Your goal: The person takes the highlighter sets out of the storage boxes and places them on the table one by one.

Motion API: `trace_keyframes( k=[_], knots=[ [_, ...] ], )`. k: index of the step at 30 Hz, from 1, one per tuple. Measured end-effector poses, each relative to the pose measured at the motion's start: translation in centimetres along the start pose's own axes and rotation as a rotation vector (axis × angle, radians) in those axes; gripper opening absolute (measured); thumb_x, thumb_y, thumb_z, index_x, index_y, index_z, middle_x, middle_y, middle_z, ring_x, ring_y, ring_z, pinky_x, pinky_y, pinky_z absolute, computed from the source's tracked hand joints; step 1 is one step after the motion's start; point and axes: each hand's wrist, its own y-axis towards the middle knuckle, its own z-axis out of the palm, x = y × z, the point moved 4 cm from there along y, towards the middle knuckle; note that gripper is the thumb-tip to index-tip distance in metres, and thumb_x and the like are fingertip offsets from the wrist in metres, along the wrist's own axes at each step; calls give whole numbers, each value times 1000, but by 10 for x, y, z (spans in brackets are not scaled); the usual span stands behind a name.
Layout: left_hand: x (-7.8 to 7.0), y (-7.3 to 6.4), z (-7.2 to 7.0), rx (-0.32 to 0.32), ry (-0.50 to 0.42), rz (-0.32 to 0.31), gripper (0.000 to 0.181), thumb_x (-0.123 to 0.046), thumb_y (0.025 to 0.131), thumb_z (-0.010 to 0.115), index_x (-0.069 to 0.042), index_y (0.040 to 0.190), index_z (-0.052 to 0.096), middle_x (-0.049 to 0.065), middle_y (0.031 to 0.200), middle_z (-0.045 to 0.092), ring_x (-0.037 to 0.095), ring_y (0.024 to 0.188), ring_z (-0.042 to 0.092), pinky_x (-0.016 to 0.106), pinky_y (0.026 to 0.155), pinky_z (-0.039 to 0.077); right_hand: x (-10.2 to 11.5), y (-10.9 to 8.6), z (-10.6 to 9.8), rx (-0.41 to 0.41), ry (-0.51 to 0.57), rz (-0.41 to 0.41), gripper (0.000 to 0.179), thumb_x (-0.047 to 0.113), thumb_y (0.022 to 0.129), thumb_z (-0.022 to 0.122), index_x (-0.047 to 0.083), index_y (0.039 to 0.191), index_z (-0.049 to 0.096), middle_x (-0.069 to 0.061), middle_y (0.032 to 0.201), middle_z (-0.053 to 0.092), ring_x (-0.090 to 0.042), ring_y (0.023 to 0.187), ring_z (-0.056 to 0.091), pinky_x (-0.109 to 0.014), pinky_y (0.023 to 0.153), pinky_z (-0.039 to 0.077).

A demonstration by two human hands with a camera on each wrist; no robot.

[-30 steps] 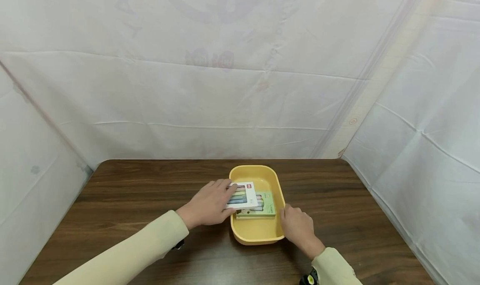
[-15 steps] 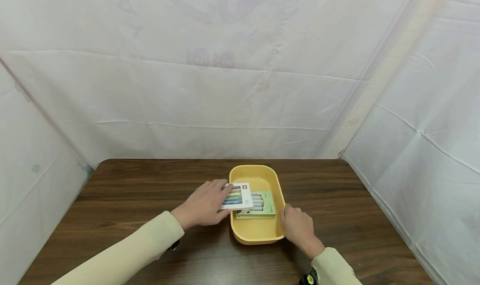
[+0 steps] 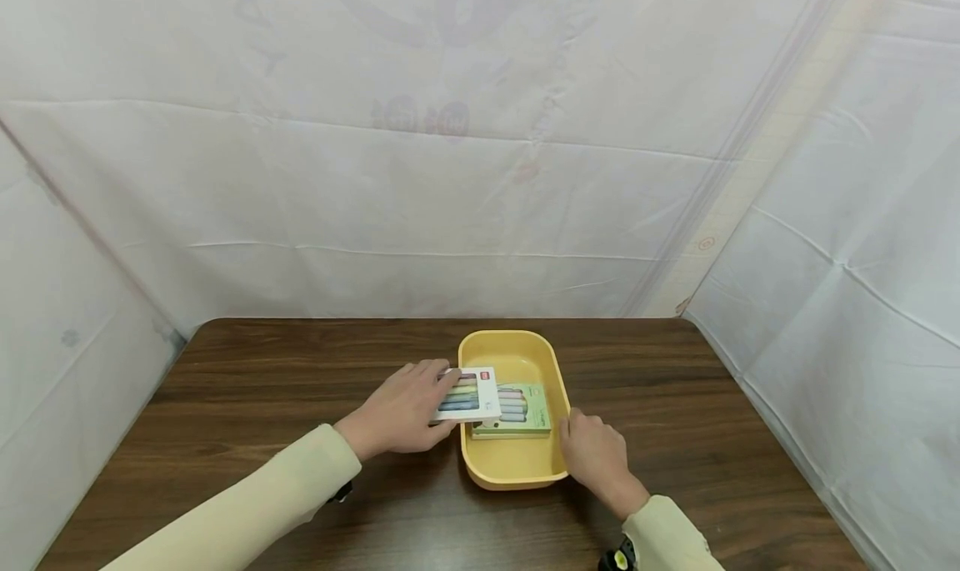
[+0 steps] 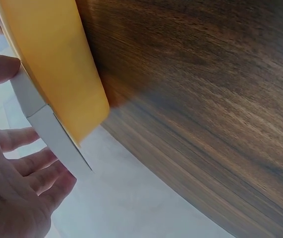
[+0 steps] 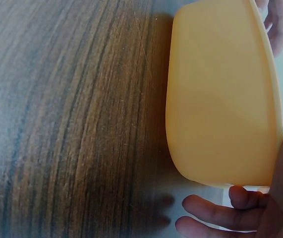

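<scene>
A white box of colored markers (image 3: 487, 394), with a window in its front, is gripped by my left hand (image 3: 405, 408) between thumb and fingers. It overlaps the left rim of a yellow plastic bin (image 3: 513, 463) in the head view. In the left wrist view the white box (image 4: 57, 134) lies right along the bin's rim. Inside the bin lies a green box (image 3: 536, 413) with pens pictured on it, partly covered by the white one. My right hand (image 3: 596, 454) grips the bin's right rim near its front corner, the thumb side over the edge.
The bin stands on a dark wood-grain table (image 3: 300, 371). White cloth sheeting (image 3: 375, 221) hangs behind the table and along both its sides. A dark band with a yellow-green dot (image 3: 621, 560) sits at the right wrist.
The left hand has moved a little to the left with the white marker box, uncovering more of the green box. The right hand and the bin have stayed in place.
</scene>
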Motion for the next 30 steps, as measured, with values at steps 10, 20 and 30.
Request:
trace_keyframes(
  k=[10,20,30],
  knots=[
    [3,-2,-2,22,-25,-20,66,-47,90,56,-8,142,45,15,140,49,29,129,48,47,105,42,-1,1,1,8,-11,1,36,26,101,39,7,76,56,-3,55,45,-17,44,43,-29,42,31],
    [8,-5,0,23,-17,-28,67,-47,90,56,-8,143,44,14,141,49,28,130,47,46,105,41,0,1,0,20,3,4,35,25,102,39,6,79,57,-3,55,45,-16,44,43,-29,41,32],
    [12,-10,2,21,-51,-46,68,-47,89,57,-9,144,43,14,141,48,28,127,49,47,102,44,-1,1,2,24,8,9,35,25,102,39,5,81,59,-3,55,46,-15,43,44,-28,41,32]
  ],
)
